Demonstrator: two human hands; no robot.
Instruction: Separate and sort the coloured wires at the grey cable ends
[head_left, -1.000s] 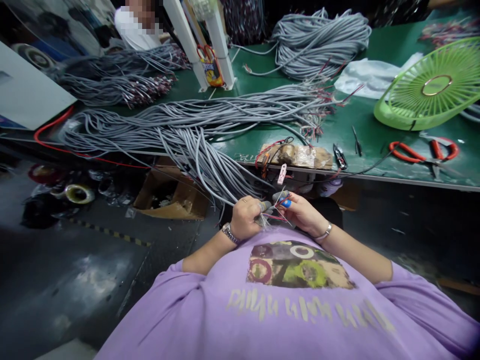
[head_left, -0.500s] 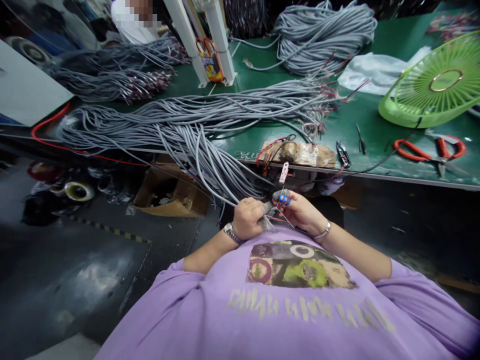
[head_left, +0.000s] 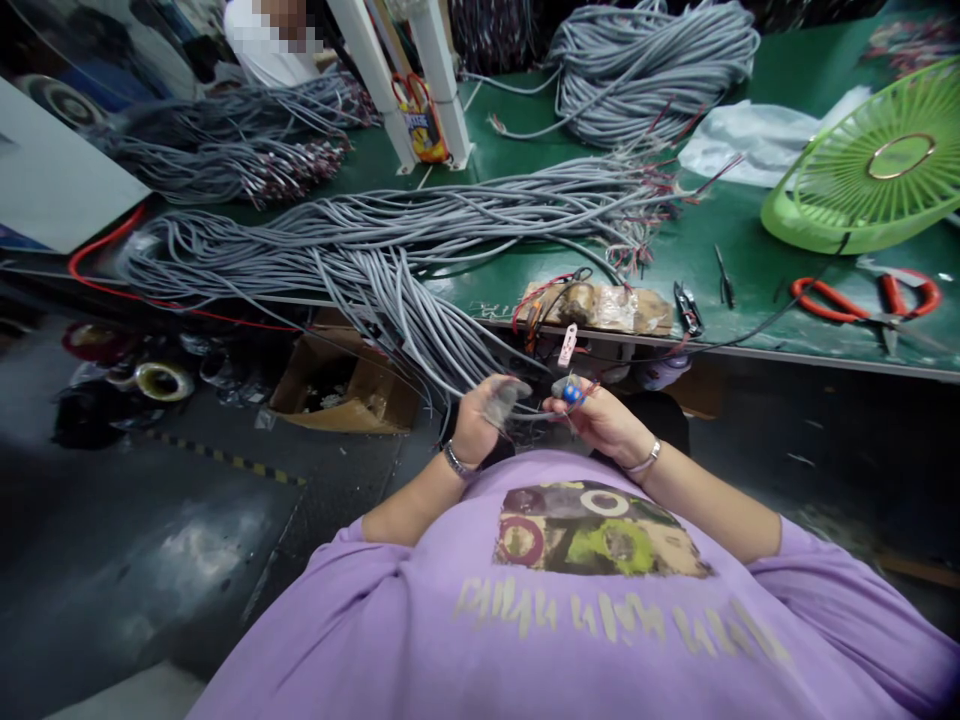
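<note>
Just in front of the lilac shirt (head_left: 615, 630), the two hands work close together below the table's edge. The right hand (head_left: 602, 420) pinches the end of a grey cable (head_left: 534, 414) between thumb and fingertips, with thin red wires poking out beside a blue band on one finger. The left hand (head_left: 478, 418) is raised on the other side, its thumb in a grey cover; whether its fingers close on anything I cannot tell. A watch (head_left: 455, 460) sits on the left wrist, a bracelet (head_left: 646, 458) on the right.

Beyond the left hand, a thick bundle (head_left: 427, 320) of grey cables hangs over the edge of the green table (head_left: 736, 222), above a cardboard box (head_left: 345, 400) on the floor. Along the near edge lie a wooden block (head_left: 615, 308), small cutters (head_left: 688, 308), a thin tool (head_left: 724, 278) and scissors (head_left: 892, 300) with red handles.

Further back, a green fan (head_left: 892, 170) stands on the right beside a crumpled plastic sheet (head_left: 739, 145). A big coil (head_left: 652, 75) of grey cable lies past the sheet, and more cables (head_left: 217, 140) are heaped on the left. Behind them is a person in white (head_left: 262, 50).
</note>
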